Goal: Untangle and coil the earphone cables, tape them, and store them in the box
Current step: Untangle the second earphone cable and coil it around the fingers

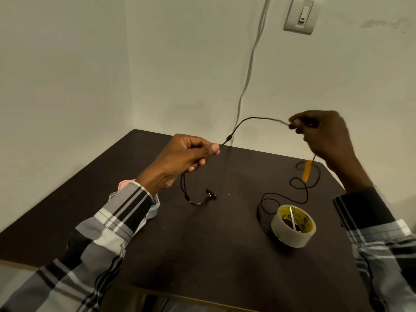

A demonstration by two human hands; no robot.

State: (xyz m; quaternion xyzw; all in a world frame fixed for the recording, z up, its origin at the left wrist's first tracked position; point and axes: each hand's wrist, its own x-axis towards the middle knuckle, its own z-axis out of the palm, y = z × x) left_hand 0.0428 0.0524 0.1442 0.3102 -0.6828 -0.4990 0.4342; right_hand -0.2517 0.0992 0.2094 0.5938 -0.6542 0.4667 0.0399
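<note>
The thin black earphone cable point(242, 122) is pinched taut between the left hand point(184, 156) and right hand point(324, 136), lifted off the dark brown counter point(202, 244), presumably so tangles fall free.

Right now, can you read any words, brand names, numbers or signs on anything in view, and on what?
No text can be read.
Tape roll: yellow inner core carries dark swirl marks and print, too small and blurred to read.
Wall switch: no legible marking.
Earphone cable, held between left hand and right hand: no label visible.
</note>
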